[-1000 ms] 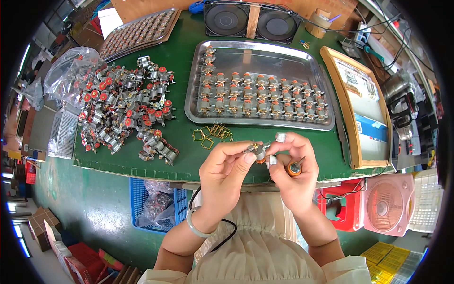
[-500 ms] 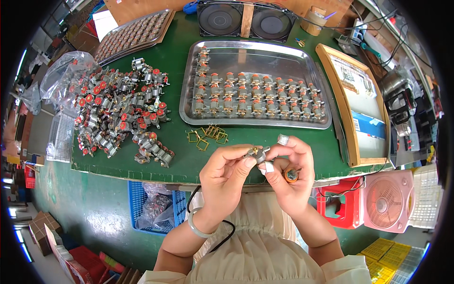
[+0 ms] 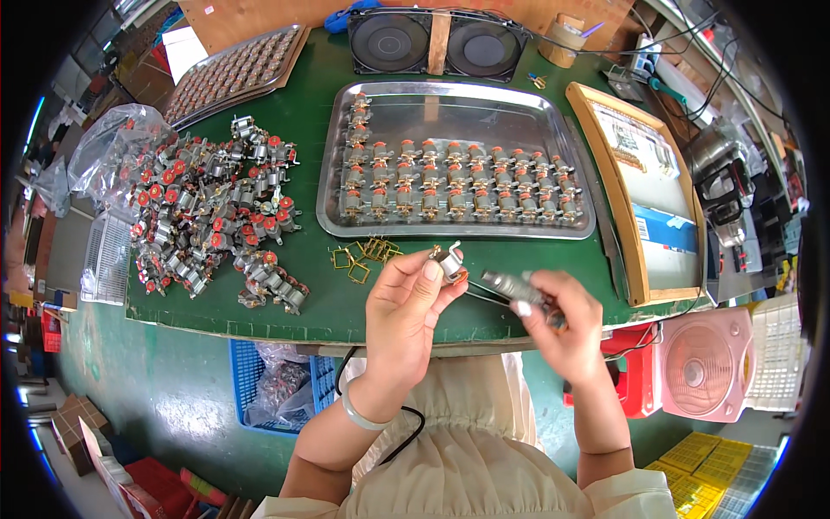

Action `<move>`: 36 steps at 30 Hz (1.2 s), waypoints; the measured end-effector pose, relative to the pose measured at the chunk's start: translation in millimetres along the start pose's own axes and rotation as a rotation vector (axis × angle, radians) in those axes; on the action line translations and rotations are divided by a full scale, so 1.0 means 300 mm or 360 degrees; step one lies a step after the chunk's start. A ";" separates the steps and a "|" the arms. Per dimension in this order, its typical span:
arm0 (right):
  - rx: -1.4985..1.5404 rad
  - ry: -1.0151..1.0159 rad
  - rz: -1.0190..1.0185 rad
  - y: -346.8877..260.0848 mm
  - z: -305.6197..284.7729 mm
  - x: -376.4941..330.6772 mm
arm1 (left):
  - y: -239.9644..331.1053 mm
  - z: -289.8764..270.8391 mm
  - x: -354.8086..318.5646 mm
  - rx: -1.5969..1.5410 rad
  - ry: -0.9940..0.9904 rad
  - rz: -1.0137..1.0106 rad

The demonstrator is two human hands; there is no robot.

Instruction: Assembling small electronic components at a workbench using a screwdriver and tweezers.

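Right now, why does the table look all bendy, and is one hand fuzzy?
In the head view, the fisheye lens curves the green table edges toward the dark round rim; the right hand and its dark tool are motion-blurred, the left hand is sharper; the metal tray shines with glare.

We cannot see clearly the dark tool (image 3: 510, 285) in the right hand (image 3: 562, 324): it is blurred, and the fingers cover its back end. The small metal part (image 3: 450, 259) in the left hand (image 3: 406, 307) is half hidden behind the thumb and fingertips, so its lower side is not visible to us. The parts in the steel tray (image 3: 363, 221) are too small for us to tell their details. The blue basket (image 3: 251, 389) is partly hidden under the table edge (image 3: 259, 324).
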State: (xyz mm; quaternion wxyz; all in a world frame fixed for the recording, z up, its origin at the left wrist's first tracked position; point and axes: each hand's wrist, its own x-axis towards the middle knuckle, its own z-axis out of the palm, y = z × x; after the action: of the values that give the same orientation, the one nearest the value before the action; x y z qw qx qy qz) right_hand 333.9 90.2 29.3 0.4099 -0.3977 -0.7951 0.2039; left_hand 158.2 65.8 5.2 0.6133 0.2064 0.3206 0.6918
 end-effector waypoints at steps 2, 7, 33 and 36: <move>-0.0137 0.0024 -0.0240 -0.015 0.024 0.001 | -0.001 0.003 -0.001 -0.0055 -0.0022 -0.0005; -0.0014 0.0227 -0.0241 -0.040 0.083 0.003 | 0.001 0.020 -0.001 -0.0120 0.0013 0.0116; 0.0904 -0.0320 0.0873 -0.087 0.095 0.036 | 0.015 0.012 -0.008 -0.0097 0.0008 0.0272; 0.0508 -0.0125 0.0618 -0.092 0.088 0.045 | 0.016 0.004 -0.007 -0.0045 0.0006 0.0254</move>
State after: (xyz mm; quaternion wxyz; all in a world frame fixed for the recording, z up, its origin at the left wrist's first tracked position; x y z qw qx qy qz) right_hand 294.9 84.6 38.4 0.3895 -0.4649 -0.6769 0.4171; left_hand 155.9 63.8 9.7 0.5583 0.2214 0.2946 0.7433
